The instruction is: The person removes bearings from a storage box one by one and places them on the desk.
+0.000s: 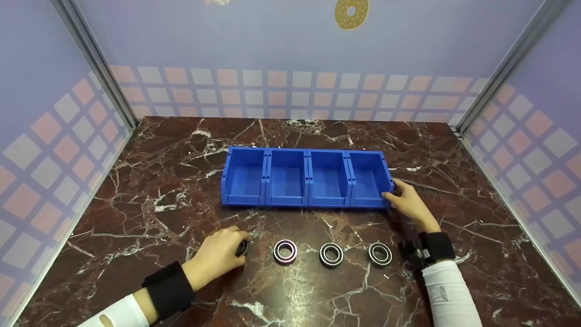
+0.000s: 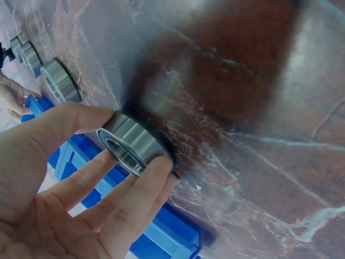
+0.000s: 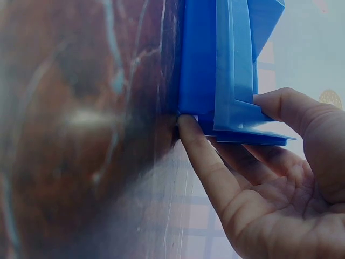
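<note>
My left hand (image 1: 220, 252) pinches a ball bearing (image 2: 132, 140) between thumb and fingers, close to the marble-patterned tabletop. In the head view that bearing is mostly hidden behind the fingers. My right hand (image 1: 408, 203) grips the right end of a blue storage bin (image 1: 286, 200) with several compartments side by side. The thumb lies over the front right corner, while the other fingers are outside and low by the table. To the right of my left hand lie three more bearings in a row: one with a purplish rim (image 1: 285, 252), a middle one (image 1: 331, 255) and a right one (image 1: 380, 254).
The bin stands behind the row of bearings, its low front lips facing me. Patterned panels (image 1: 290, 93) close off the back and both sides of the marble-patterned table (image 1: 172, 172). Metal posts (image 1: 97, 59) rise at the back corners.
</note>
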`<state>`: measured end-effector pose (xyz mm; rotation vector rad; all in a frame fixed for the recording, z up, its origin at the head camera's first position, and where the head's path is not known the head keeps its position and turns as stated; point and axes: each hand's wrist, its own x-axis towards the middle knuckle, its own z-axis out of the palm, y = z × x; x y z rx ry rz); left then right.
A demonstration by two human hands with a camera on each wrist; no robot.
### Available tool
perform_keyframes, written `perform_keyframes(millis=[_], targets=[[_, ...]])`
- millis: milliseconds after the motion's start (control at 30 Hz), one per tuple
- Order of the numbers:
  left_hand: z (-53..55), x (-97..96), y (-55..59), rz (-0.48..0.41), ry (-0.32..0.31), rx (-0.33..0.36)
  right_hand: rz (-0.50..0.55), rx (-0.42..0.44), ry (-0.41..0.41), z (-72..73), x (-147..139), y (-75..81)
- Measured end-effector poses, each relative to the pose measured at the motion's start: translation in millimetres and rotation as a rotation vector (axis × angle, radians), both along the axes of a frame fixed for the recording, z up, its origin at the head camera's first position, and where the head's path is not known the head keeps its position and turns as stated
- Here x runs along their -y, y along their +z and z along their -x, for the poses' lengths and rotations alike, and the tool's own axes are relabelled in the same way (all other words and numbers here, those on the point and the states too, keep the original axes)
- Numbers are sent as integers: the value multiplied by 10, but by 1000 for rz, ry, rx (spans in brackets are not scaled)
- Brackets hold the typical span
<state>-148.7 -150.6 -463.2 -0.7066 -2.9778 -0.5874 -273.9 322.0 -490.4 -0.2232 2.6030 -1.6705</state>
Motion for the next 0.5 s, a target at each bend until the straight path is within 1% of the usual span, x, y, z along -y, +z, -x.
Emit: perform_keyframes(millis=[300, 500], targets=[[-23, 5, -37, -1, -8, -38, 14, -11, 14, 6, -7, -2], [-44, 10, -57, 0, -22, -78, 14, -24, 23, 1, -8, -13]])
